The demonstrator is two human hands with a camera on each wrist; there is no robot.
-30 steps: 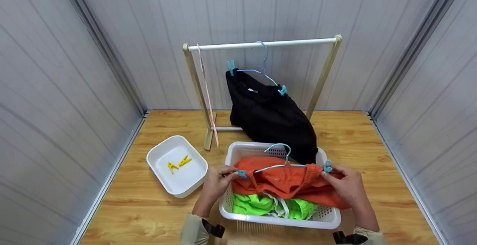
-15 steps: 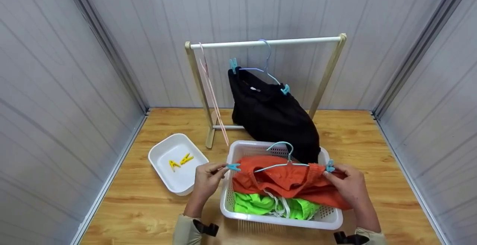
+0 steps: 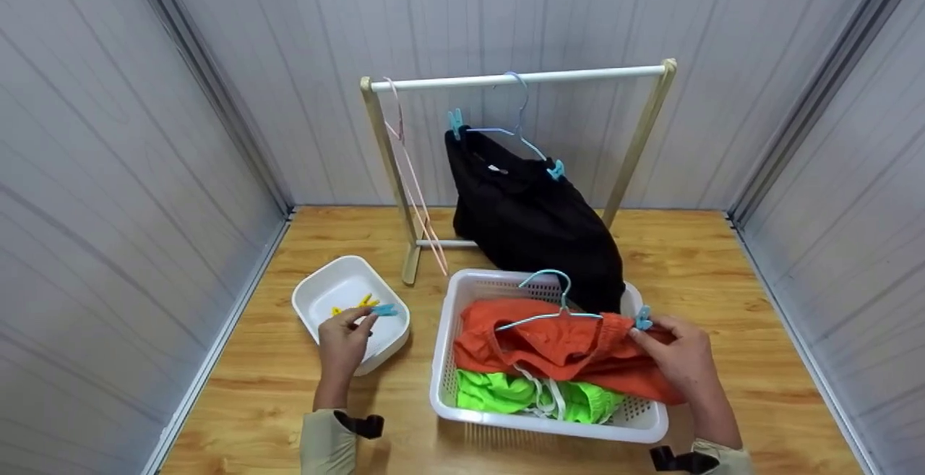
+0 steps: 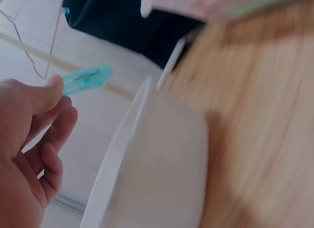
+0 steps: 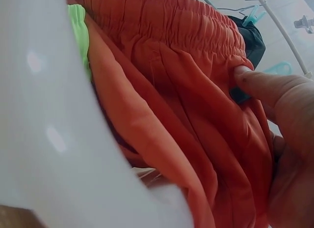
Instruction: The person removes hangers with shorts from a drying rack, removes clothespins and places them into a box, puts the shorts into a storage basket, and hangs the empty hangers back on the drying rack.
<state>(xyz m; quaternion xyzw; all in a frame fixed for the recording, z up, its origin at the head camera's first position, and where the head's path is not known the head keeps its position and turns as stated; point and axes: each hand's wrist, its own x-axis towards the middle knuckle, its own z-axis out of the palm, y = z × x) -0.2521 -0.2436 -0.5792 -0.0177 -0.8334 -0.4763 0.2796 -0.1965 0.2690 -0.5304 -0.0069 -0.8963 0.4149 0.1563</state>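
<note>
While the left hand point(image 3: 343, 340) holds a blue clothespin point(image 3: 384, 310), the right hand point(image 3: 681, 356) pinches an orange garment point(image 3: 477, 323)

Since the two hands are well apart, they hold different things; the left one has the blue clothespin between thumb and fingers, above a white box point(image 3: 325, 291) with yellow clothespins point(image 3: 368, 301); the right one is clamped at the waistband's right end, where a second clothespin point(image 3: 642, 318) sits; if it grips this one also, I cannot tell; the orange garment, with a light-blue hanger point(image 3: 567, 287) at its waistband, lies over a green garment point(image 3: 491, 392) in the white basket point(image 3: 443, 381); behind, a black garment point(image 3: 535, 215) hangs from the rack point(image 3: 578, 76).
</note>
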